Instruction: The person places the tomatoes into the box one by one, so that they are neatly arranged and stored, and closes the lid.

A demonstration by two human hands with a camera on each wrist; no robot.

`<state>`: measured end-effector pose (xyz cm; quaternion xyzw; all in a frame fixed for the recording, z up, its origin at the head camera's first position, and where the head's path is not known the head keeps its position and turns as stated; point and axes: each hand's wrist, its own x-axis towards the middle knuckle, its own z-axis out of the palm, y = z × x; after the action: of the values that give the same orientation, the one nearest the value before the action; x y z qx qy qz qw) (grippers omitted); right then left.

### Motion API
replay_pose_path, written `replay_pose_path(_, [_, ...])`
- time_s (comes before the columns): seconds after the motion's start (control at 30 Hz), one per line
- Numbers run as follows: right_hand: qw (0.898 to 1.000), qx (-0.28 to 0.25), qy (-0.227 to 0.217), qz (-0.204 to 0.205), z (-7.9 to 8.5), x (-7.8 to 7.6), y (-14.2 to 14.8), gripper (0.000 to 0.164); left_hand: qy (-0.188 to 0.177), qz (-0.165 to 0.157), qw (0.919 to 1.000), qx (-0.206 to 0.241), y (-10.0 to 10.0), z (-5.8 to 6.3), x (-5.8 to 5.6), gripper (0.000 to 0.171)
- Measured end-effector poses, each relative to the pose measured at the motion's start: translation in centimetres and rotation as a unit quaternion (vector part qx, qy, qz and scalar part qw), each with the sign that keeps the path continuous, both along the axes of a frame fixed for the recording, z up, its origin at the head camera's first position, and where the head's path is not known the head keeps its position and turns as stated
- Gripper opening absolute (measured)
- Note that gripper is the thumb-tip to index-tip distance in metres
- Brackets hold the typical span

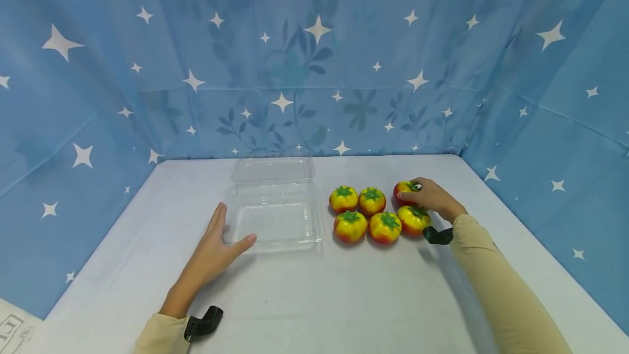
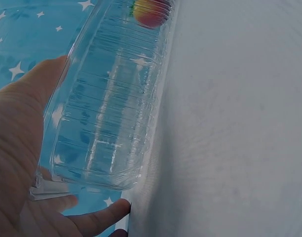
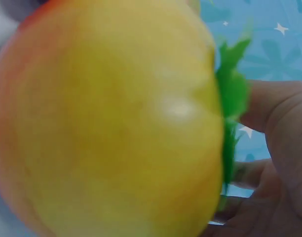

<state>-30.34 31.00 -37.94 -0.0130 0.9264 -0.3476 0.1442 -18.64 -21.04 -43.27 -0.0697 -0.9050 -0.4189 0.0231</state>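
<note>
A clear plastic clamshell box (image 1: 275, 223) lies with its lid (image 1: 272, 170) folded back. My left hand (image 1: 211, 250) is at its front left corner, thumb and fingers spread; in the left wrist view the thumb touches the rim of the box (image 2: 106, 123). My right hand (image 1: 434, 198) holds the back right toy tomato (image 1: 404, 186) between thumb and fingers, which partly cover it. Just in front of that hand sits another yellow-red tomato (image 1: 411, 223) with a green leafy top; a tomato (image 3: 116, 123) fills most of the right wrist view and hides the fingertips.
Several more tomatoes (image 1: 350, 228) stand in two rows between the box and my right hand. The white table (image 1: 319, 299) meets a blue star-patterned curtain (image 1: 314, 70) at the back and sides. A printed pale item (image 1: 17, 326) shows at the lower left.
</note>
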Motion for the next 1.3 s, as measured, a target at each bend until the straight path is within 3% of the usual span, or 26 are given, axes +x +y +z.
replay_pose_path(0.2, [0.999, -0.034, 0.031, -0.02, 0.6, 0.2, 0.0, 0.088, 0.0, -0.001, 1.0, 0.004, 0.0, -0.1, 0.0, 0.12])
replay_pose_path(0.53, [0.992, -0.082, 0.092, -0.024, 2.5, 0.5, -2.8, 0.083, 0.003, 0.005, 1.0, 0.002, -0.1, -0.2, -0.1, 0.119])
replay_pose_path(0.83, [0.985, -0.121, 0.126, 0.007, 3.4, 1.8, -6.0, 0.078, 0.005, 0.003, 1.0, 0.007, 0.0, -0.4, 0.0, 0.119])
replay_pose_path(1.3, [0.981, -0.121, 0.141, 0.05, 4.1, 2.9, -12.7, 0.076, 0.004, 0.002, 1.0, 0.0, 0.2, -0.1, 0.1, 0.119])
